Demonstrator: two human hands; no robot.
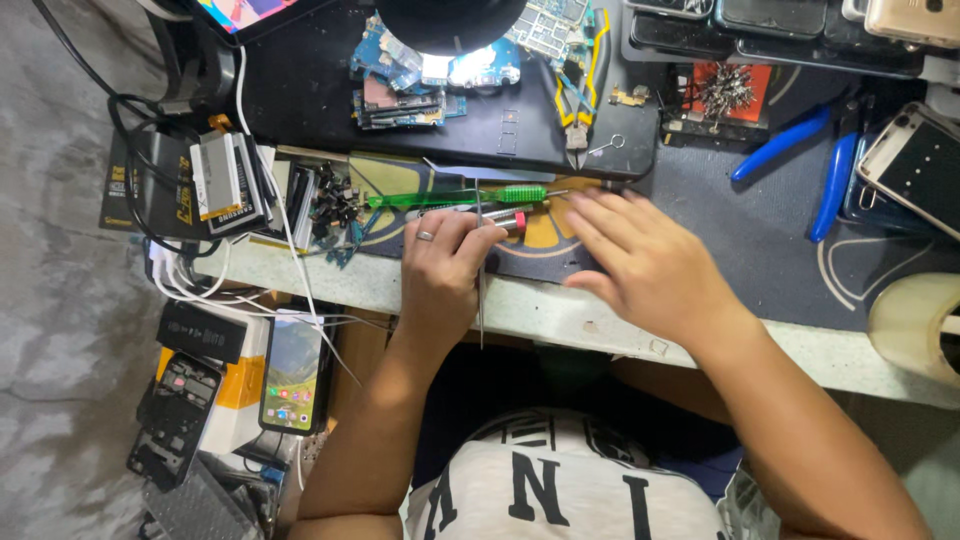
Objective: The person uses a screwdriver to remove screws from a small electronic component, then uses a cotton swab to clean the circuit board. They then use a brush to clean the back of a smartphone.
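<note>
My left hand (447, 266), with a ring on one finger, rests at the front edge of the workbench and pinches thin metal tweezers (480, 300) that point toward me. A small silver tool with a red tip (512, 218) lies right by its fingertips. Just beyond lies a green-handled screwdriver (470, 196). My right hand (645, 262) lies flat on the dark work mat (760, 240), fingers spread, holding nothing.
Circuit boards (420, 75) sit under a black lamp head at the back. Blue-handled pliers (815, 160), phones (915, 165) and a tape roll (915, 325) are to the right. Batteries (225, 185), small parts (335, 205), cables and a lit phone (293, 372) are at the left.
</note>
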